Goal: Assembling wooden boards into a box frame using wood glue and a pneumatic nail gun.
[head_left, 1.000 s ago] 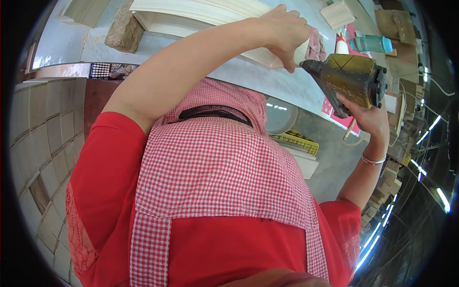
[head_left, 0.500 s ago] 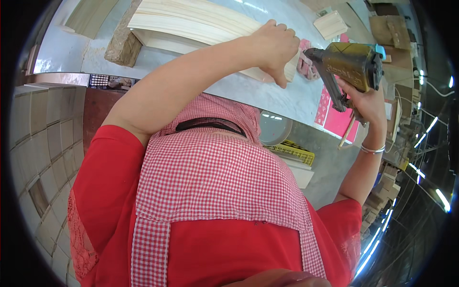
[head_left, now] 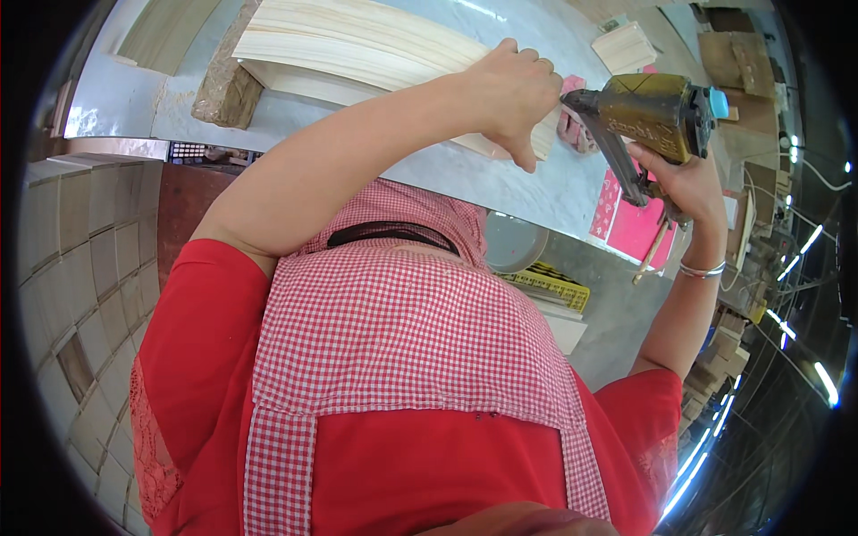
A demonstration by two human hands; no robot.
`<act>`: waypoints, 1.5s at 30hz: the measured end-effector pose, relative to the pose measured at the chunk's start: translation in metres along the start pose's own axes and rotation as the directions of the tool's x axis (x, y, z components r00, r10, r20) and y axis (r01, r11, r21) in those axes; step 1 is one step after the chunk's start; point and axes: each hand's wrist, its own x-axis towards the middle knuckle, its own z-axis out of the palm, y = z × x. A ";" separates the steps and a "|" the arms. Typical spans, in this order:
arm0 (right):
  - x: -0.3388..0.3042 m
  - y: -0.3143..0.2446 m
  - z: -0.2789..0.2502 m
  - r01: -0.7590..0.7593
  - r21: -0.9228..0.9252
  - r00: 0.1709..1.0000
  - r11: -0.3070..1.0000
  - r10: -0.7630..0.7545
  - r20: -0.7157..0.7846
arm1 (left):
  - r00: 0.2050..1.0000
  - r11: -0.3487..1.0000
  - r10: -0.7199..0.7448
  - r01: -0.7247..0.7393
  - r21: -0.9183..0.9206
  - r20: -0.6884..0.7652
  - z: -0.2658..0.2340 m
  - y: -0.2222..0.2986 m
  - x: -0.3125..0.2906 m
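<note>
Left hand (head_left: 516, 100) clamps the pale wooden boards (head_left: 357, 45), which stretch off leftward; right hand (head_left: 695, 186) grips the nail gun (head_left: 645, 114) just beside.

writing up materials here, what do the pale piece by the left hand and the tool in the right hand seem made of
Pale piece: wood, by its streaked grain, smooth and apparently unvarnished. Tool: probably metal, its olive-gold body shiny and scuffed; the black parts could be plastic.

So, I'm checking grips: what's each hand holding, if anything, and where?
Right hand: nail gun, by its handle. Left hand: over pale wooden boards, right end; grip unclear.
</note>
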 end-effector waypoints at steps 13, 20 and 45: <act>-0.032 0.021 0.007 0.048 0.066 0.979 0.997 -0.034 -0.202 | 0.844 0.965 0.225 -0.261 -0.007 -0.487 0.019 0.013 -0.078; -0.097 0.050 0.003 -0.176 0.016 0.971 0.984 0.177 -0.158 | 0.918 0.920 -0.389 0.384 0.077 0.075 0.040 -0.054 -0.131; -0.096 0.014 0.005 -0.099 -0.018 0.983 0.995 0.095 -0.159 | 0.881 0.714 -0.328 -0.005 -0.700 -0.341 0.030 -0.042 -0.150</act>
